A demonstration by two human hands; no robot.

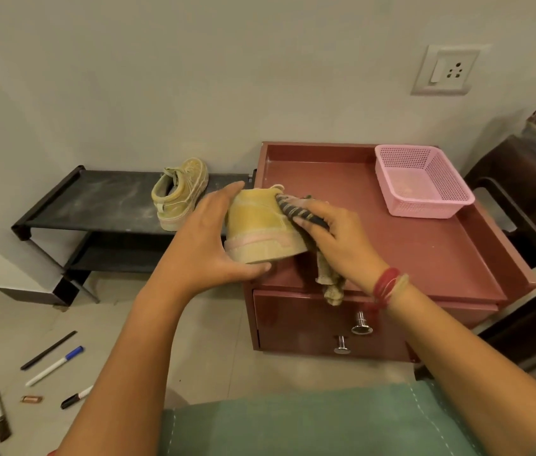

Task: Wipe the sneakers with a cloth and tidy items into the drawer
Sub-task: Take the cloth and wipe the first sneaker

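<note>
Clasped around the heel of the yellow sneaker (260, 230), my left hand (209, 238) holds it above the red cabinet (424, 251); my right hand (332, 238) presses a striped cloth (296, 210) against its side. Second sneaker (181, 194) sits on the black rack (95, 199)

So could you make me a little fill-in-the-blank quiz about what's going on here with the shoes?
1. The left hand steadies a yellow sneaker while the right hand presses a ____ against it.
2. The other sneaker sits on the black ____.
3. The basket on the cabinet is ____ in colour.
4. The pens lie on the ____.

Missing words: cloth; rack; pink; floor
</note>
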